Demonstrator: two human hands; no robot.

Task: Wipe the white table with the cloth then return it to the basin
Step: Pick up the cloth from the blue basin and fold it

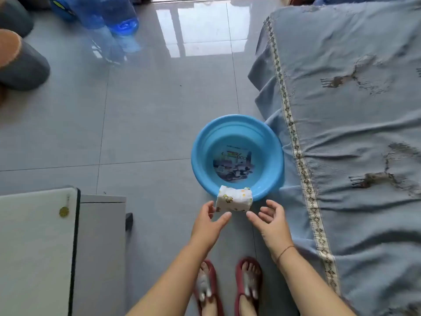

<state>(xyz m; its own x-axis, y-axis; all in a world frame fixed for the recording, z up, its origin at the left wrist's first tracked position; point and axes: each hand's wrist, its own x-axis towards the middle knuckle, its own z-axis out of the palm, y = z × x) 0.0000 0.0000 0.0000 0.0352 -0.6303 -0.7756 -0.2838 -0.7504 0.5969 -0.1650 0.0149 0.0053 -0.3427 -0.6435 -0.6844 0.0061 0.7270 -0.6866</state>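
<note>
The person's left hand [210,224] is open and empty, fingers loosely spread and thumb stretched forward. Its fingertips lie right at the lower left corner of the cloth, and whether they touch it cannot be told. The right hand [272,221] is likewise open and holds nothing, palm turned inward and fingers gently curved, with the forefinger tip just below the cloth's right corner. A thin reddish string bracelet [284,252] circles that wrist.

Just beyond the two hands sits the small folded white cloth with yellow printed figures [234,199]. It is draped over the near rim of a round light-blue plastic basin [201,142], part inside and part hanging outside. A printed picture shows on the basin's bottom.

The basin stands on a glossy grey tiled floor [148,110], its right side against the hanging edge of a rumpled blue-grey fabric cover with patterned trim [353,133]. Below the hands, the person's feet wear red sandals [248,285].

To the lower left stands the white-topped table with a dark edge [34,247], well apart from the cloth, with a small round gold object [64,211] lying on it. At the far top left are clear blue water jugs [109,14] and grey cushions with orange trim [20,65].
</note>
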